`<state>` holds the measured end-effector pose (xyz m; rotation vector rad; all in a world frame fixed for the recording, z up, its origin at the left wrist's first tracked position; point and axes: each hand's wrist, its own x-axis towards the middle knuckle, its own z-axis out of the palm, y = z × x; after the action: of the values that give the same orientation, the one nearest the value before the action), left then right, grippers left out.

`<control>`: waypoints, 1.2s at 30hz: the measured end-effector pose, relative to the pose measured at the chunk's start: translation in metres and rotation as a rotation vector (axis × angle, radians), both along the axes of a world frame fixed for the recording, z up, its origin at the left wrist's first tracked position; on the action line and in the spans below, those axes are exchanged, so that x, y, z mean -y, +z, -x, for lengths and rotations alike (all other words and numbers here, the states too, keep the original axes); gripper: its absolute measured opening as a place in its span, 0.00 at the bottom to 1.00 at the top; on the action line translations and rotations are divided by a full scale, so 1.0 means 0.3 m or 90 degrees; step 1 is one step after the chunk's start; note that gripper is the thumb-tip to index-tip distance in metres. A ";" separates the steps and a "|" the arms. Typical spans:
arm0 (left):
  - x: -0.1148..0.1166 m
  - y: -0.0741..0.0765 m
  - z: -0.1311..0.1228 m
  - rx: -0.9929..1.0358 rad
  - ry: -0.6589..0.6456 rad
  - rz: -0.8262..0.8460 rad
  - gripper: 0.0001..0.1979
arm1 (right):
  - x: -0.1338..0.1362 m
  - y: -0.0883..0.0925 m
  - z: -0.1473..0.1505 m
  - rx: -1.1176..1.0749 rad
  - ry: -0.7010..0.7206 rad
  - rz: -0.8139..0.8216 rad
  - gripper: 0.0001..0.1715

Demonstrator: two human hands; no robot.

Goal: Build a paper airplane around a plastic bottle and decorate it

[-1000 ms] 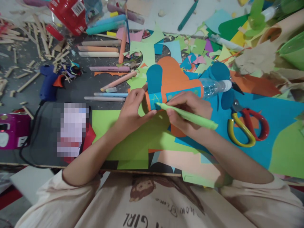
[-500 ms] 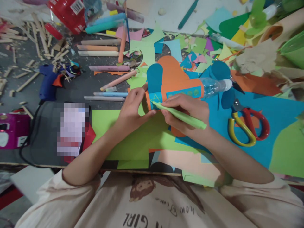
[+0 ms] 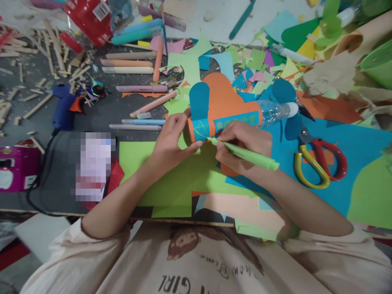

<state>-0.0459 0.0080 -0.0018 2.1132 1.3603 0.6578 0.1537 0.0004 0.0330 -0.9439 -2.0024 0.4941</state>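
Note:
My left hand (image 3: 171, 141) grips the left end of a bottle craft, a clear plastic bottle (image 3: 274, 112) wrapped in orange paper (image 3: 223, 92) with blue pieces on it. An upright blue rounded piece (image 3: 199, 99) stands near that end, and a blue band (image 3: 201, 130) below it bears light green star-like lines. Pinched in my right hand (image 3: 245, 145) is a light green marker (image 3: 248, 155), its tip at the right edge of the band. Green circles mark a blue strip (image 3: 235, 120) partly behind my right fingers.
Scissors (image 3: 318, 163) with yellow and red handles lie on blue paper (image 3: 361, 151) at right. A blue glue gun (image 3: 63, 106), markers (image 3: 127, 70) and wooden sticks (image 3: 38, 106) are at left. A phone (image 3: 94, 167) lies near the table's front edge. Paper scraps cover the back right.
My right hand and the marker have moved slightly right, the tip going from inside the blue band to its right edge. More green lines show on the band. My left hand stays in place.

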 end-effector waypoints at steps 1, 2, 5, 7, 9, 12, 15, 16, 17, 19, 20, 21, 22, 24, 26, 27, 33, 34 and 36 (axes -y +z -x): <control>0.000 0.000 0.000 0.002 0.000 0.001 0.28 | 0.000 0.000 0.001 -0.006 0.001 0.006 0.13; 0.001 0.000 -0.001 0.006 0.000 0.001 0.27 | 0.000 -0.001 0.001 -0.016 0.003 0.009 0.13; 0.002 0.002 -0.003 0.011 0.006 0.004 0.25 | 0.000 -0.005 0.006 -0.072 -0.005 0.026 0.14; 0.002 0.003 -0.003 0.010 0.007 0.009 0.23 | 0.001 -0.007 0.008 -0.121 -0.027 0.062 0.14; 0.002 0.004 -0.003 0.015 0.002 0.013 0.22 | 0.002 -0.007 0.011 -0.150 -0.052 0.107 0.11; 0.001 0.002 -0.001 0.025 -0.003 0.011 0.23 | 0.004 -0.008 0.013 -0.149 -0.069 0.142 0.05; -0.001 -0.001 0.000 0.023 -0.005 0.005 0.24 | 0.005 -0.009 0.014 -0.136 -0.076 0.151 0.04; -0.001 -0.001 0.000 0.022 -0.006 0.002 0.25 | 0.005 -0.009 0.015 -0.133 -0.081 0.151 0.04; -0.001 -0.001 -0.001 0.020 -0.006 0.000 0.25 | 0.005 -0.009 0.014 -0.130 -0.084 0.151 0.04; -0.002 0.000 -0.001 0.020 -0.008 0.000 0.26 | 0.005 -0.010 0.014 -0.126 -0.086 0.151 0.04; -0.002 0.000 -0.002 0.021 -0.009 0.001 0.26 | 0.005 -0.011 0.013 -0.126 -0.085 0.149 0.04; -0.002 -0.001 -0.002 0.021 -0.009 0.002 0.26 | 0.004 -0.011 0.012 -0.126 -0.082 0.147 0.04; -0.002 -0.002 -0.002 0.022 -0.008 0.002 0.27 | 0.004 -0.011 0.010 -0.126 -0.079 0.145 0.04; -0.001 -0.005 -0.002 0.024 -0.005 -0.009 0.28 | 0.003 -0.010 0.008 -0.122 -0.073 0.142 0.04; 0.000 -0.008 -0.002 0.020 -0.004 -0.025 0.29 | 0.003 -0.007 0.006 -0.119 -0.060 0.144 0.05; 0.001 -0.010 -0.002 0.017 -0.005 -0.029 0.29 | 0.003 -0.005 0.006 -0.120 -0.053 0.145 0.06; 0.001 -0.008 0.000 0.013 -0.014 -0.033 0.28 | 0.003 0.000 0.011 -0.145 -0.053 0.147 0.03; 0.001 -0.007 0.001 0.013 -0.018 -0.034 0.27 | 0.003 0.000 0.012 -0.146 -0.054 0.148 0.03; -0.001 -0.005 0.003 0.010 -0.024 -0.034 0.27 | 0.004 0.001 0.012 -0.140 -0.057 0.159 0.05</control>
<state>-0.0468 0.0082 -0.0034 2.1660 1.3048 0.7018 0.1502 -0.0007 0.0333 -1.0746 -1.7196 0.7763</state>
